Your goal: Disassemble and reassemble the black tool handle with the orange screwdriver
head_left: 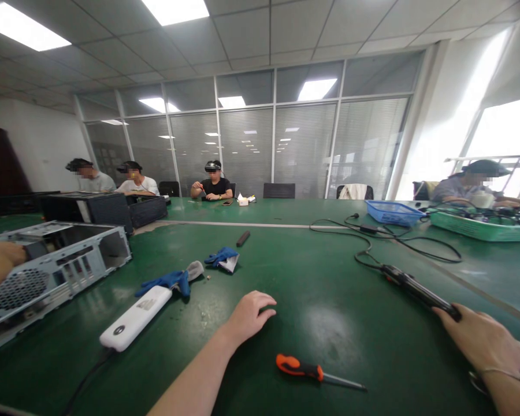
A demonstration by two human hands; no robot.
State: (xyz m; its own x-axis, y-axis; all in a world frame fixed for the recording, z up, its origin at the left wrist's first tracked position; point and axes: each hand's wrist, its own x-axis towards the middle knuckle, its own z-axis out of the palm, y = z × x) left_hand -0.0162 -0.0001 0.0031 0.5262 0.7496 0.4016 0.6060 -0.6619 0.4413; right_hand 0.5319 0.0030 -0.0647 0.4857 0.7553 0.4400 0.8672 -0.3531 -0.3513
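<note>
My left hand (251, 312) hovers over or rests on the green table, fingers apart and holding nothing. In front of it to the right lies a screwdriver (299, 368) with an orange and black handle. My right hand (481, 341) is closed around the near end of a long black corded tool (420, 290), which looks like a hair straightener; its cable leaves the far end. Left of my left hand are a white elongated device (136, 318) with a round button and a blue-grey work glove (173, 281). A second glove (223, 259) lies farther off.
Another person's hand (0, 260) reaches into an open metal computer case (69, 268) at left. A dark bar (243, 238) lies mid-table. Cables (416, 249) trail near a blue basket (394, 215) and a green basket (481, 228). Several people sit around the table (294, 242).
</note>
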